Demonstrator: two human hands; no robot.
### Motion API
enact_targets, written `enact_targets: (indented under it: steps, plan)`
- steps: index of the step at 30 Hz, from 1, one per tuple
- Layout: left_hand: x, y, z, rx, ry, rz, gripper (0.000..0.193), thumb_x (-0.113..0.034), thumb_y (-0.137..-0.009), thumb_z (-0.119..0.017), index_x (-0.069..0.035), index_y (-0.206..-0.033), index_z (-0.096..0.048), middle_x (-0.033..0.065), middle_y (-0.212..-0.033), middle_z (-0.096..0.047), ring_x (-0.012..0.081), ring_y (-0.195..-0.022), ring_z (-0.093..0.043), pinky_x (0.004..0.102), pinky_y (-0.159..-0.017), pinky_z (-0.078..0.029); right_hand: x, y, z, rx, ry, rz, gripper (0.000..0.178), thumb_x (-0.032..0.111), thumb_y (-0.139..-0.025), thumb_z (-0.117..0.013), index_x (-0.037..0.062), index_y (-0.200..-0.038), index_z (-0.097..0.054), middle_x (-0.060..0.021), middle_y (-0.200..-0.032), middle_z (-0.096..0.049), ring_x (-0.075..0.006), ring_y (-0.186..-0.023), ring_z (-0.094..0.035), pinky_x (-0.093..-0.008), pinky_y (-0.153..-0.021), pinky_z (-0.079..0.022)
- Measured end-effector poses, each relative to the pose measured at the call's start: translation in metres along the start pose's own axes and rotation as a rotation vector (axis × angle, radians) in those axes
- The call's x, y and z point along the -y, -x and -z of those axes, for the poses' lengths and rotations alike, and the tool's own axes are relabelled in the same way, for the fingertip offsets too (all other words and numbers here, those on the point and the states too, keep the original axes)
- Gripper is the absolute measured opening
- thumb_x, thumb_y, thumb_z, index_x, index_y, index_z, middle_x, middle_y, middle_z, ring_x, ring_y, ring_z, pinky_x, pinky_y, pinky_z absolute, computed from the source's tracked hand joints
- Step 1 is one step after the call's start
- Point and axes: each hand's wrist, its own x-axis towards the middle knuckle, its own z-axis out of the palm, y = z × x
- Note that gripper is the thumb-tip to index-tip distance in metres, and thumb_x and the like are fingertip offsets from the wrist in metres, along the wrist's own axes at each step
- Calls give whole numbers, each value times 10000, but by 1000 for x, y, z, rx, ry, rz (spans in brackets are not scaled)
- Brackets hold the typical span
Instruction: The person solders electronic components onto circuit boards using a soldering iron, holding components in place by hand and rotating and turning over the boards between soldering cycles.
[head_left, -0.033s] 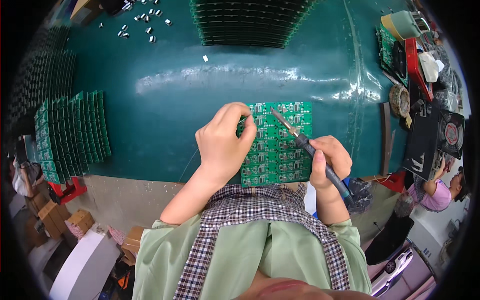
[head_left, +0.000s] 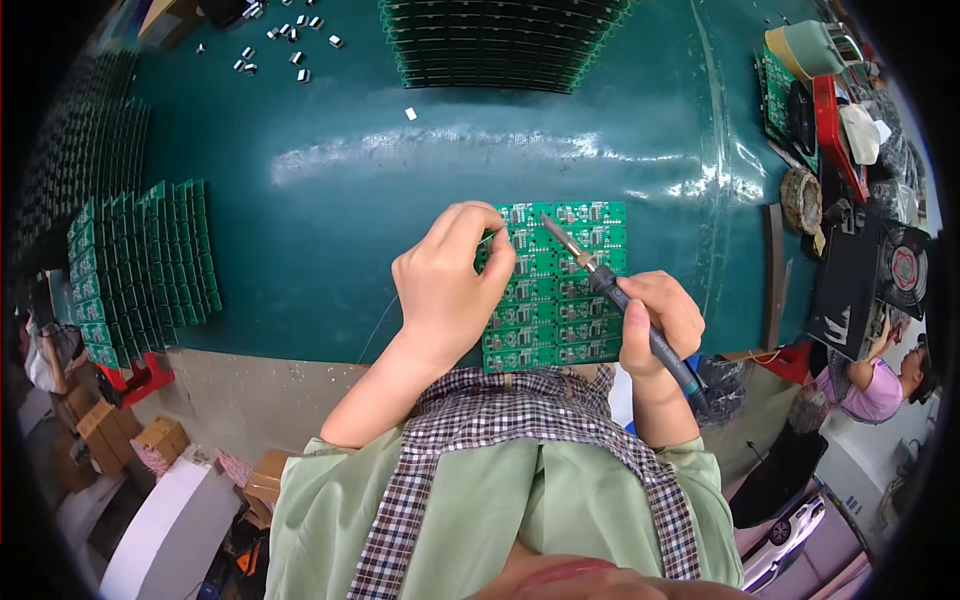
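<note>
One broad teal worktop [head_left: 330, 200] is filling most of the view, its surface catching a streak of glare. Along its left edge, rows of green circuit boards [head_left: 140, 270] are standing on end, packed close together, and another dark stack of boards [head_left: 500, 45] is lying at the far edge. At the right rim a clutter of tools is sitting — a black box with a small fan [head_left: 905, 270] among them, beside a red stand [head_left: 838, 140].

Near the front edge of the worktop, a green panel of small circuit boards [head_left: 560, 300] is lying flat, right in front of the person. The left hand [head_left: 450, 285] is resting on the panel's left part, covering it, with the fingers curled and the thumb and forefinger pinched together near the panel's far left corner; a thin wire seems to be running out from under the hand, though whether the fingertips are gripping it I cannot tell.

The right hand [head_left: 655, 320] is wrapped closed around the dark handle of a soldering iron [head_left: 610, 290], just off the panel's right edge. The iron is slanting up and to the left across the panel — its metal tip is reaching the top rows, close to the left fingertips.

Smallest of all, loose little metal parts [head_left: 285, 45] are lying scattered at the far left of the worktop, well apart from the hands.
</note>
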Motion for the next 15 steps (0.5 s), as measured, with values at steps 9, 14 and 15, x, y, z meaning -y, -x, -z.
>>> enact_targets:
  steps: [9,14,15]
  plan:
    - [0,-1,-2,7,-36,-1,117,2,-732,-655,-51,-802,-577,45,-839,-651,198,-723,-633,283,-641,-496,1,-2,-6,67,27,36,111,-5,-695,-635,-38,-801,-635,-132,-684,-645,-248,-551,-636,-307,-503,-509]
    - [-1,0,-2,3,-52,-8,123,1,-728,-656,-56,-805,-578,43,-839,-646,196,-714,-631,281,-621,-493,1,-4,-8,76,18,50,124,-7,-678,-646,-36,-799,-640,-129,-682,-642,-243,-549,-634,-306,-495,-505]
    - [0,0,-2,4,-52,-9,123,1,-728,-656,-56,-805,-578,43,-839,-646,196,-714,-631,281,-621,-493,0,-4,-8,76,20,62,128,-3,-675,-649,-35,-798,-642,-127,-680,-639,-241,-548,-633,-304,-491,-503]
